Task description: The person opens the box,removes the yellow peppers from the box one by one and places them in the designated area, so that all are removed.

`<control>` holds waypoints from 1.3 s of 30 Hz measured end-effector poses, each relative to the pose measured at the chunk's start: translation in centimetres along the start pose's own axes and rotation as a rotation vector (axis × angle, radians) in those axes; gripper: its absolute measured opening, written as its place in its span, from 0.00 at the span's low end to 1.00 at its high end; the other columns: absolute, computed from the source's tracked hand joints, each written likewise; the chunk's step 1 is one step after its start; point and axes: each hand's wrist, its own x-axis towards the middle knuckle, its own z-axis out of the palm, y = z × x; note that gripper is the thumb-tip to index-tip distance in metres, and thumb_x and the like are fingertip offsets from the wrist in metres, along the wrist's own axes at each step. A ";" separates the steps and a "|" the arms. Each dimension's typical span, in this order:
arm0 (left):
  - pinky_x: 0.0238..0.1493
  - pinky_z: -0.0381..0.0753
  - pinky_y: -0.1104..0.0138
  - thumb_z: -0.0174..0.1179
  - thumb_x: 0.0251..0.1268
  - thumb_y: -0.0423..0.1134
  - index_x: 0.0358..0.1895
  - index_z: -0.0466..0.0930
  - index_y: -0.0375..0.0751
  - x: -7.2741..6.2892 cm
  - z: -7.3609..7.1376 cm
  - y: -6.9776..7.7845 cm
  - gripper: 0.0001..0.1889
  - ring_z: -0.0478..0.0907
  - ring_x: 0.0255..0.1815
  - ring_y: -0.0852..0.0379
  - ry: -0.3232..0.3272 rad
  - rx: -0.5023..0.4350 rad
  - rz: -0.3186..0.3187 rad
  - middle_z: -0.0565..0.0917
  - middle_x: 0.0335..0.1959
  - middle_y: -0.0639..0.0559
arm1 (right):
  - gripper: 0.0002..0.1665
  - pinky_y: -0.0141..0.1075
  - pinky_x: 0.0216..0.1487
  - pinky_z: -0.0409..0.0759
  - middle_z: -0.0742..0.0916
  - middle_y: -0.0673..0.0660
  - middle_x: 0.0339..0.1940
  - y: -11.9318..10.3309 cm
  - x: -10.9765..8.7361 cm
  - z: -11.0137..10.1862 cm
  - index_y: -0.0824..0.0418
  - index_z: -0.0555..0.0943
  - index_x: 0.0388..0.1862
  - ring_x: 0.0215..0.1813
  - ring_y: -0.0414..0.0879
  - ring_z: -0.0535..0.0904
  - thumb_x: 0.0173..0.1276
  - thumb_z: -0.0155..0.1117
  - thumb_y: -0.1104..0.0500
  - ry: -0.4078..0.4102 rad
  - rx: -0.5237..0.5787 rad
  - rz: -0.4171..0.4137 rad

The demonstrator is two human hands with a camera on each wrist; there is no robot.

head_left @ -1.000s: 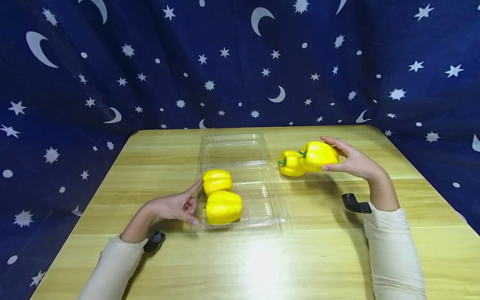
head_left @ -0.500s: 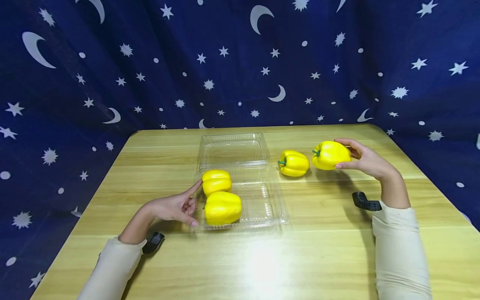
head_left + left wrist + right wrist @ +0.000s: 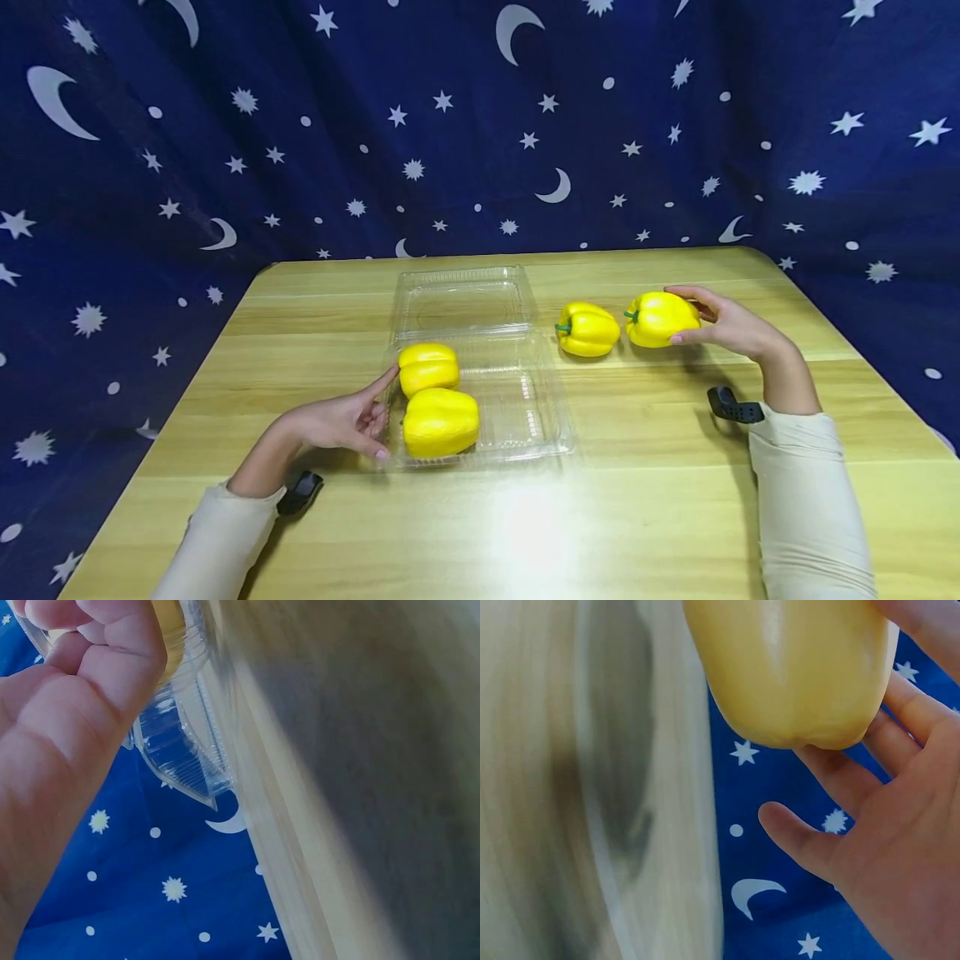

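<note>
My right hand (image 3: 738,327) grips a yellow bell pepper (image 3: 662,320) between thumb and fingers, low over the table at the right. In the right wrist view the pepper's smooth blunt end shows beside the fingers. Another yellow bell pepper (image 3: 588,330), green stem pointing left, lies just left of it. Two more, a rear pepper (image 3: 428,369) and a front pepper (image 3: 441,423), lie in the left half of a clear plastic clamshell container (image 3: 517,417). My left hand (image 3: 333,425) is at the container's left side, index finger and thumb stretched out, index fingertip right at the rear pepper.
The container's hinged lid (image 3: 465,302) lies folded back flat behind its base. All of this is on a light wooden table (image 3: 420,533). A dark blue curtain (image 3: 480,125) with stars and moons hangs along the far edge and sides.
My right hand has carried its pepper rightward, away from the neighbouring pepper, then lowered it toward the table. The left hand has stayed at the container.
</note>
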 end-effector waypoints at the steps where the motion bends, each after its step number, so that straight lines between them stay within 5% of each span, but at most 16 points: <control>1: 0.26 0.64 0.75 0.67 0.51 0.40 0.70 0.18 0.42 0.0 0.0 0.0 0.61 0.62 0.25 0.64 0.000 -0.003 -0.002 0.66 0.25 0.53 | 0.46 0.16 0.46 0.65 0.65 0.66 0.64 0.2 0.1 0.1 0.64 0.54 0.70 0.50 0.24 0.62 0.57 0.67 0.60 -0.010 -0.006 -0.009; 14: 0.26 0.65 0.74 0.68 0.49 0.40 0.70 0.18 0.44 -0.2 0.0 -0.2 0.62 0.63 0.26 0.64 0.006 -0.034 0.007 0.65 0.25 0.53 | 0.45 0.19 0.48 0.64 0.66 0.66 0.64 0.5 0.6 0.5 0.66 0.55 0.69 0.51 0.27 0.63 0.58 0.66 0.59 -0.032 -0.023 -0.015; 18: 0.26 0.65 0.75 0.68 0.49 0.40 0.70 0.18 0.43 -0.2 0.0 -0.1 0.62 0.63 0.26 0.64 0.005 -0.038 0.014 0.65 0.25 0.52 | 0.45 0.44 0.62 0.64 0.63 0.69 0.66 0.6 0.8 0.6 0.66 0.53 0.70 0.62 0.48 0.63 0.59 0.65 0.58 -0.060 -0.026 -0.004; 22: 0.26 0.64 0.74 0.68 0.50 0.40 0.70 0.18 0.42 -0.1 0.0 -0.1 0.62 0.63 0.26 0.64 0.002 -0.040 0.020 0.65 0.25 0.52 | 0.46 0.64 0.61 0.54 0.59 0.72 0.68 0.8 0.9 0.7 0.67 0.51 0.70 0.65 0.66 0.56 0.60 0.64 0.58 -0.092 -0.002 0.009; 34: 0.25 0.63 0.75 0.67 0.51 0.41 0.70 0.19 0.40 -0.1 -0.1 -0.1 0.61 0.63 0.25 0.65 -0.001 0.000 0.016 0.65 0.25 0.53 | 0.47 0.61 0.61 0.57 0.57 0.71 0.68 1.1 1.0 1.0 0.65 0.45 0.72 0.65 0.65 0.56 0.62 0.61 0.57 -0.107 0.021 0.021; 39: 0.25 0.63 0.75 0.67 0.52 0.40 0.69 0.18 0.39 -0.1 -0.1 -0.1 0.61 0.63 0.25 0.65 -0.003 0.005 0.028 0.65 0.25 0.53 | 0.46 0.37 0.57 0.65 0.60 0.69 0.68 1.2 1.0 1.1 0.63 0.46 0.72 0.60 0.48 0.63 0.63 0.60 0.57 -0.095 -0.013 0.009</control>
